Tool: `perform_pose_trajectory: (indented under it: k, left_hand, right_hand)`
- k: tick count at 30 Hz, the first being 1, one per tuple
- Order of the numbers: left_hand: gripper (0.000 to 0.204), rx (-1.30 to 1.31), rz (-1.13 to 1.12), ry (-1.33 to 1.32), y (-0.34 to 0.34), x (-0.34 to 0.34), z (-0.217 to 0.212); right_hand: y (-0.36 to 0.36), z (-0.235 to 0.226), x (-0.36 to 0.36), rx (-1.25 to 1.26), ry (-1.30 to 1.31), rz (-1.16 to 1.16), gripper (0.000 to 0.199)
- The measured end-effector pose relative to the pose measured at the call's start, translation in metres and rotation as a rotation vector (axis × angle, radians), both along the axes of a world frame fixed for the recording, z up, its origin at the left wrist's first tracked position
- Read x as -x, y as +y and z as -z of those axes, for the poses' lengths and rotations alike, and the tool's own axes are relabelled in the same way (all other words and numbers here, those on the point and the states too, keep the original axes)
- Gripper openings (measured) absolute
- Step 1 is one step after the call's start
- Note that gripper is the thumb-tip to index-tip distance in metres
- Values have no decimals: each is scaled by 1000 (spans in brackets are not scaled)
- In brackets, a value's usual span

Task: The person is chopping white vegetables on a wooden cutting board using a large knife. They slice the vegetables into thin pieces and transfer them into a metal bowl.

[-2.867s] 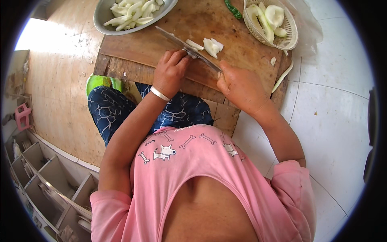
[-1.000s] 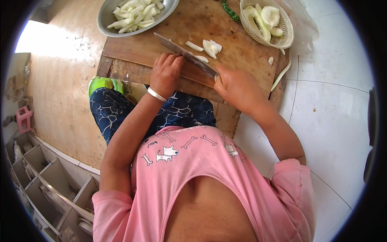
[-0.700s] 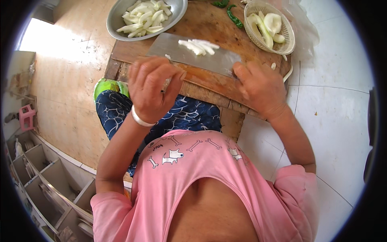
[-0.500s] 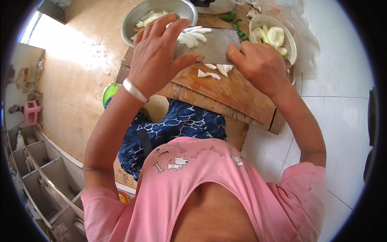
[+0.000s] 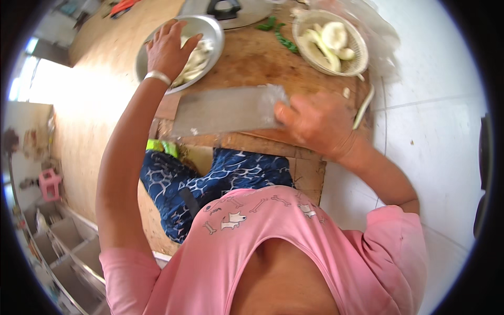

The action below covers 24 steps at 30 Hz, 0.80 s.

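Observation:
My right hand (image 5: pixel 317 123) grips a broad cleaver (image 5: pixel 226 110) by its handle end, the blade stretching left above the near part of the wooden board (image 5: pixel 252 58). Over the metal bowl (image 5: pixel 216 44) at the far left is my left hand (image 5: pixel 169 52), its fingers spread and nothing in them. Pale sliced pieces (image 5: pixel 195 62) lie in the bowl beside that hand. A white basket (image 5: pixel 362 55) at the far right holds larger pale peeled pieces (image 5: pixel 334 35). The blade hides part of the board.
Green peppers (image 5: pixel 286 43) lie between bowl and basket. A pot lid with a black handle (image 5: pixel 223 9) is at the back. A long pale strip (image 5: pixel 363 107) rests near the board's right edge, and a clear plastic bag (image 5: pixel 386 37) is behind the basket.
My left hand has left the blade and moved to the bowl. The white slices that lay on the blade are no longer on it. The cleaver has come nearer to me.

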<state>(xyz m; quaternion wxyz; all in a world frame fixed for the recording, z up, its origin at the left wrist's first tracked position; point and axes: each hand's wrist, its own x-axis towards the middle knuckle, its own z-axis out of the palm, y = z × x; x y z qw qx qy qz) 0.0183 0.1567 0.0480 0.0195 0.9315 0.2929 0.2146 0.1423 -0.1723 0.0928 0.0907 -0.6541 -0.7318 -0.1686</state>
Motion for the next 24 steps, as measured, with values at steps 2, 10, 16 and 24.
perform_pose_trajectory:
  k: [2,10,16,24]
  left_hand:
    - [47,-37,184,-138,-24,-25,-3]
    - [39,162,683,-73,-140,-158,-3]
    - [49,-303,818,295,-171,-224,-6]
    - [58,-203,855,531,-172,-244,-11]
  right_hand:
    - [-31,12,13,151,301,116,19]
    - [-62,43,44,340,710,366,24]
    - [-69,51,44,279,732,384,23]
    - [-71,66,41,212,903,457,17]
